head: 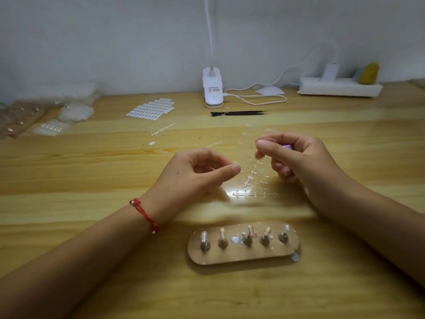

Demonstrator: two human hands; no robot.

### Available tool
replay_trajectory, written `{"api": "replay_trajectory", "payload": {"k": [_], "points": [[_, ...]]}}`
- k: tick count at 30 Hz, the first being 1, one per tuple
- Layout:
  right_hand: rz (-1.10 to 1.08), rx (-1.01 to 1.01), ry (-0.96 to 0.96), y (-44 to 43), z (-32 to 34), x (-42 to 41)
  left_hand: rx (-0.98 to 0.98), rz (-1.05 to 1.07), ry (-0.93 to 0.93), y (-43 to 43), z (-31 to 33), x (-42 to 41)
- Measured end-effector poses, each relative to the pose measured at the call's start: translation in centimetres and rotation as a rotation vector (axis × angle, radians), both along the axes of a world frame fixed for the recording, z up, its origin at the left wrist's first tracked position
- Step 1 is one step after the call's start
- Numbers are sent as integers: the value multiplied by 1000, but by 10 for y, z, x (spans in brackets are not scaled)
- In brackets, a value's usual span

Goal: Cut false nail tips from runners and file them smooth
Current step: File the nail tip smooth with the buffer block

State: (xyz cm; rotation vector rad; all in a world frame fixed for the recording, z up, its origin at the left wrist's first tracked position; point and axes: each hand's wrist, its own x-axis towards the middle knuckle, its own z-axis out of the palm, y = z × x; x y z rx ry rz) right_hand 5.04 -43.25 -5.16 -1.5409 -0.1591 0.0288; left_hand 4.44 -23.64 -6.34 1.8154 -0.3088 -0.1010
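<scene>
— Plastic, clear as glass! Is that the runner (pixel 254 180) with the nail tips on it?
— Yes. It lies on the wooden table (pixel 92 284), right between the two hands, so both can get at it.
— What is the left hand (pixel 202 173) doing?
— Its thumb and first finger are pressed tip to tip, just at the runner's left edge. It looks like a pinch on something tiny. I cannot tell what it is, or if it touches the runner.
— And the right hand (pixel 296 157)?
— Its fingers are curled round a small purple thing (pixel 286 146). I think it is the cutter, but most of it is hidden. The hand is by the runner's right side, so I guess it is ready to snip.
— Why is the board (pixel 243 256) with five pegs there?
— It sits near the person, just on this side of the runner. I think the pegs are for holding cut tips.
— And farther back?
— A long black thing (pixel 239 113), maybe the file, lies by the white lamp (pixel 212 88), well apart from the hands. I guess it waits for its turn.
</scene>
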Motion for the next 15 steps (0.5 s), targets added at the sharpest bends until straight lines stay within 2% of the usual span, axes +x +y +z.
{"api": "replay_trajectory", "payload": {"k": [5,11,15], "points": [[28,-33,-23,3,-2,-1,46,-56,1,-1,-1,2],[85,-154,-86,1,-3,-4,-118,34,71,0,-3,4],[48,-135,-65,4,-4,-4,-137,26,61,2,-3,4]]}}
